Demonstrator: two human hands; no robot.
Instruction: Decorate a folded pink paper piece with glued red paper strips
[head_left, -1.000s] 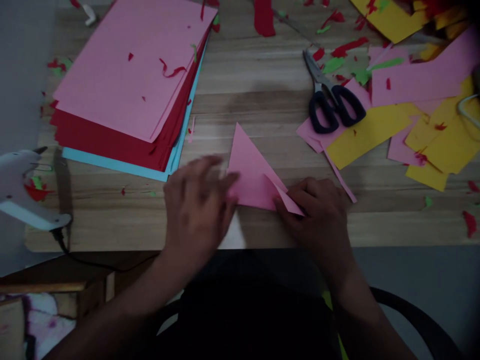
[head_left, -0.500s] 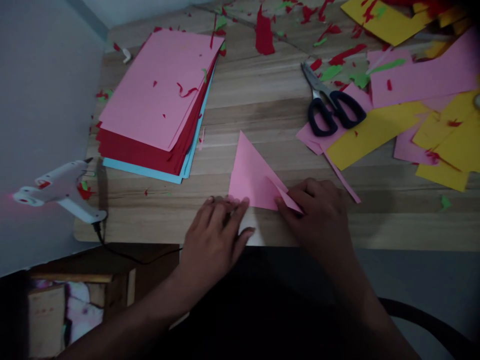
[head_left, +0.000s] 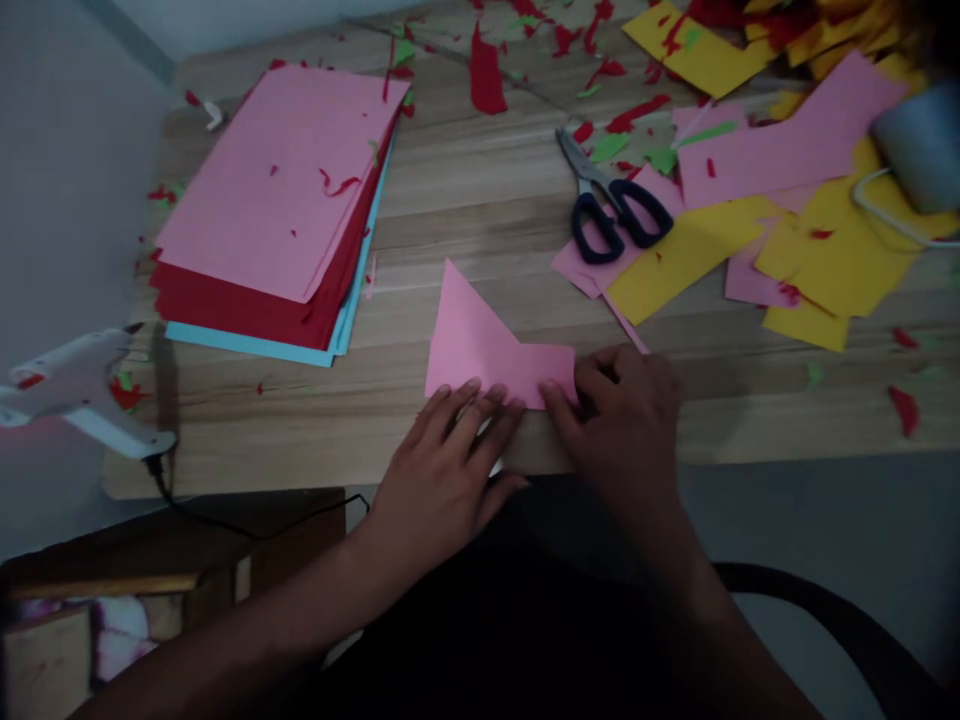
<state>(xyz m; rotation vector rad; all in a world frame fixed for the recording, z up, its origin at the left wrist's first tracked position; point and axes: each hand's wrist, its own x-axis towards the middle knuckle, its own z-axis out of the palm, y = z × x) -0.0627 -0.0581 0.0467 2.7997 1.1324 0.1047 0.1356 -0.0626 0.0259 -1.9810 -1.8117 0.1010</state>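
A small folded piece of pink paper point(head_left: 480, 345) lies on the table near its front edge. Its left part rises to a point, while the right part is a flat rectangular flap. My left hand point(head_left: 450, 450) presses the paper's lower edge with outstretched fingertips. At the flap's right end, my right hand point(head_left: 619, 415) has its thumb on the paper and its other fingers curled at the edge, gripping it. Beyond the right hand, scissors point(head_left: 611, 200) with dark handles rest on paper scraps, blades slightly apart.
A stack of pink, red and blue sheets point(head_left: 262, 190) lies on the left. A white glue gun point(head_left: 90, 385) with a cord stands by the left edge. Yellow strips point(head_left: 694, 250), pink pieces and red and green scraps cover the right and back. A grey object point(head_left: 922, 145) is at far right.
The flap on the paper's right side has opened out flat to the right, with my right hand at its end. My left fingers have spread further onto the paper. The view has shifted right.
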